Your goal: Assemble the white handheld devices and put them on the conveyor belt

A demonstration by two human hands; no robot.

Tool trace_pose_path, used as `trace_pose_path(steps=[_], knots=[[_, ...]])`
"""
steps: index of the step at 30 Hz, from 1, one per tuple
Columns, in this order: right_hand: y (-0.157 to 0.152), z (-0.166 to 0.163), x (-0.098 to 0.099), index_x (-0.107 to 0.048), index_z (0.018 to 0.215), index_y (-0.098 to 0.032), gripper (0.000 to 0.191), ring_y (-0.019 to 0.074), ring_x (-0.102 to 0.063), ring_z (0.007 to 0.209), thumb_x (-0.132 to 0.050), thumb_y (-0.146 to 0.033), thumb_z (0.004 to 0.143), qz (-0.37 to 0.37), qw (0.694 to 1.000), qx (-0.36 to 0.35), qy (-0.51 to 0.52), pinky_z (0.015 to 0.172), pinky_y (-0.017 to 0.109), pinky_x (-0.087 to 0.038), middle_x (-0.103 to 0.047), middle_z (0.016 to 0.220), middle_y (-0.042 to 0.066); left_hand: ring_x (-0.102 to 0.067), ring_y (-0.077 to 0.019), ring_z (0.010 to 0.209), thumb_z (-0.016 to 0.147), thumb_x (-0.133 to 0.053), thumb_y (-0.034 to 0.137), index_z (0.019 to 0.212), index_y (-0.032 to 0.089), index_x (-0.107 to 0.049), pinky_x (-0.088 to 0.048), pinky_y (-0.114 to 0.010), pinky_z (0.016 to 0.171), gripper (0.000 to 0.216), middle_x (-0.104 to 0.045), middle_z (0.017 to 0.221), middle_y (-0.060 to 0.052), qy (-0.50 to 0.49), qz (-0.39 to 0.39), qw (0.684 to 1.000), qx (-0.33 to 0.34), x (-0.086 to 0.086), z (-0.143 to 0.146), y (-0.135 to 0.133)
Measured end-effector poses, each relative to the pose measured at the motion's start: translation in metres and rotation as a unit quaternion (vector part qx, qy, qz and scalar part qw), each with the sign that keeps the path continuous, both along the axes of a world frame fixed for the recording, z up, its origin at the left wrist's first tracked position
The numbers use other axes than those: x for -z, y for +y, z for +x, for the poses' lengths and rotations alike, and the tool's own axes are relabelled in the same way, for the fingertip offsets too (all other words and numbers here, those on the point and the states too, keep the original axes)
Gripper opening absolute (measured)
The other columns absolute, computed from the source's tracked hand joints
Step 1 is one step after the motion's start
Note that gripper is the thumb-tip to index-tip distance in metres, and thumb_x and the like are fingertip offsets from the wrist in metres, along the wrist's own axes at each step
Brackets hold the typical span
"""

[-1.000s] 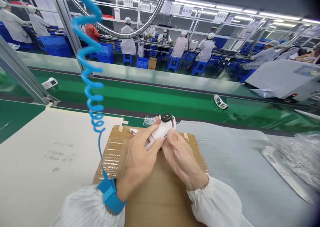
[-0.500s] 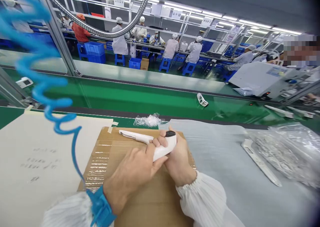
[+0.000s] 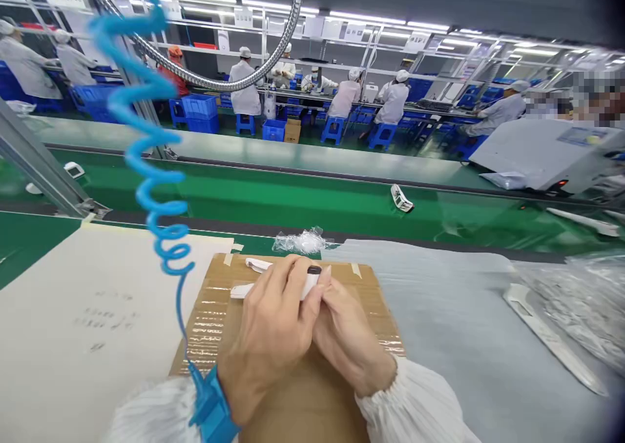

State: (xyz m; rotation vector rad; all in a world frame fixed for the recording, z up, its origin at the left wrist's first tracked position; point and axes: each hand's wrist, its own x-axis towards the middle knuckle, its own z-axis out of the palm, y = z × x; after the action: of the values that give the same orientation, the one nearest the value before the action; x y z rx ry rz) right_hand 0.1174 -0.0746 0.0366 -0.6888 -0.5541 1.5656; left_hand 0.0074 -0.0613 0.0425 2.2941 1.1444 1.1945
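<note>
Both my hands hold a white handheld device (image 3: 309, 283) with a black tip, low over a brown cardboard sheet (image 3: 209, 319). My left hand (image 3: 271, 332) wraps over its body from the left, fingers closed. My right hand (image 3: 349, 335) grips it from the right, fingers curled under. A second white plastic piece (image 3: 257, 264) lies on the cardboard just beyond my left fingers. A blue wrist strap (image 3: 211, 409) with a coiled blue cord (image 3: 151, 169) sits on my left wrist.
A crumpled clear bag (image 3: 300, 241) lies past the cardboard. A white sheet (image 3: 73, 313) is at left, grey foam (image 3: 463, 326) at right with a long white part (image 3: 547, 335). A green conveyor (image 3: 293, 195) carries a small part (image 3: 402, 199). Workers sit at far benches.
The device has gone from raised and tilted up to lowered close to the cardboard. My left hand has closed over more of its body, hiding most of it.
</note>
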Motion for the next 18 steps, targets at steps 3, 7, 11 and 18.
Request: trace_pose_path(steps=[3, 7, 11, 18], knots=[[-0.003, -0.003, -0.001, -0.072, 0.097, -0.023, 0.026, 0.0221, -0.065, 0.100, -0.075, -0.043, 0.081, -0.008, 1.000, 0.022, 0.008, 0.095, 0.038, -0.052, -0.072, 0.100, 0.005, -0.060, -0.0274, 0.114, 0.096, -0.050, 0.033, 0.127, 0.021, -0.060, -0.044, -0.035, 0.097, 0.035, -0.065, 0.126, -0.010, 0.005, -0.027, 1.000, 0.015, 0.002, -0.002, 0.002], [0.003, 0.024, -0.009, -0.071, 0.103, -0.021, 0.037, 0.0211, -0.064, 0.106, -0.067, -0.053, 0.086, 0.002, 0.999, 0.028, -0.044, 0.099, 0.038, -0.049, -0.070, 0.113, 0.007, -0.065, -0.0290, 0.101, 0.090, -0.057, 0.045, 0.131, 0.025, -0.060, -0.049, -0.032, 0.080, 0.046, -0.069, 0.117, -0.008, 0.104, -0.196, 0.973, 0.066, -0.016, -0.032, 0.033], [0.029, 0.098, -0.018, -0.070, 0.105, -0.021, 0.033, 0.0196, -0.065, 0.101, -0.069, -0.047, 0.085, 0.002, 0.945, -0.012, -0.326, 0.094, 0.038, -0.050, -0.069, 0.116, 0.009, -0.056, -0.0107, 0.061, 0.088, -0.054, 0.049, 0.110, 0.018, -0.070, -0.035, -0.013, 0.053, 0.042, -0.068, 0.073, 0.001, 0.223, -0.410, 0.868, 0.168, -0.059, -0.080, 0.101], [0.136, 0.237, 0.000, -0.067, 0.112, -0.014, 0.029, 0.0281, -0.060, 0.112, -0.060, -0.018, 0.084, -0.098, 0.678, 0.185, -0.704, 0.102, 0.046, -0.042, -0.067, 0.113, 0.015, -0.063, -0.0165, 0.080, 0.094, -0.045, 0.041, 0.137, 0.015, -0.051, -0.050, -0.025, 0.072, 0.051, -0.071, 0.096, -0.006, 0.232, -0.275, 0.926, -0.112, -0.076, -0.111, 0.219]])
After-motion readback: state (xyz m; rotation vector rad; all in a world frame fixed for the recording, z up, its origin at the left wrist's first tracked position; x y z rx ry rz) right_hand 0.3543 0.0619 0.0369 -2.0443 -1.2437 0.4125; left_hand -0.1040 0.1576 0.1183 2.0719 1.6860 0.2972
